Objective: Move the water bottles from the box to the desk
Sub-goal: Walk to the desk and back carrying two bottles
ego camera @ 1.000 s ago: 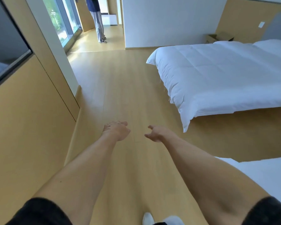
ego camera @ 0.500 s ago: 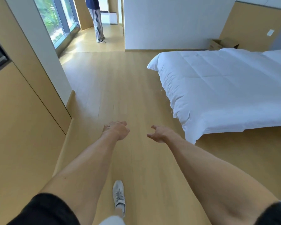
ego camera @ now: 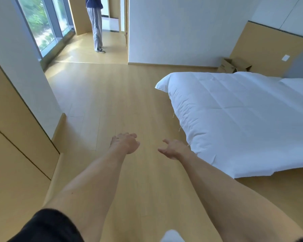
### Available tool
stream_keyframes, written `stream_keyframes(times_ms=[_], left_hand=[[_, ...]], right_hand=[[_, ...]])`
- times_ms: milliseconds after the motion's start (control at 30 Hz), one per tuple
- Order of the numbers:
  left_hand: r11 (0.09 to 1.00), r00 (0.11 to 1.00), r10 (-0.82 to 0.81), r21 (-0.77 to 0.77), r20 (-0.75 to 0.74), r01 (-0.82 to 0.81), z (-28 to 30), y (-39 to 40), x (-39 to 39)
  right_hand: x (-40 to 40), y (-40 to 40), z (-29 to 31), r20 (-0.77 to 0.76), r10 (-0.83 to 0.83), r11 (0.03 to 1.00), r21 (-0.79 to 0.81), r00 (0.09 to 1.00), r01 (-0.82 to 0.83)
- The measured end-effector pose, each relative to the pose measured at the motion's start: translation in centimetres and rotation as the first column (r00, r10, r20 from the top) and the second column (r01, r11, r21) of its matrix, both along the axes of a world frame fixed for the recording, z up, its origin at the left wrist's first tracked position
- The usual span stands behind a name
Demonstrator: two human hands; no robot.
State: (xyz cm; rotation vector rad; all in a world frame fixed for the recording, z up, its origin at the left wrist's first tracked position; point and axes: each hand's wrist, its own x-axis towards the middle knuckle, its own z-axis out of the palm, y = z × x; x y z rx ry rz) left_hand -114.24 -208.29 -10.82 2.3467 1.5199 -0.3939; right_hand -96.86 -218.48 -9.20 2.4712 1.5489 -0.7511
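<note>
The bed [ego camera: 243,119] and box [ego camera: 234,65] appear nearer.

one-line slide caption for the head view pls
Both empty hands, left and right, reach forward over wooden floor beside white bed; cardboard box by far wall.

A brown cardboard box [ego camera: 234,65] sits on the floor far ahead of both hands, off to the right side. It is in the corner, between the white wall and the tan wall panel, just behind the far edge of the bed. Its top flaps stand open. What is inside cannot be seen.
</note>
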Motion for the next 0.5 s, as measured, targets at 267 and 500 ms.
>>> stream_keyframes(times_ms=[267, 500], left_hand=[[1.000, 1.000, -0.002, -0.019, 0.008, 0.002, -0.9, 11.6, 3.3], [0.998, 0.998, 0.054, -0.031, -0.019, -0.054, -1.8, 25.0, 7.9]], right_hand=[[3.7, 13.0, -1.9, -0.032, -0.011, 1.000, 0.004, 0.999, 0.012], [8.9, 27.8, -4.4, -0.068, 0.043, 0.999, -0.007, 0.997, -0.043]])
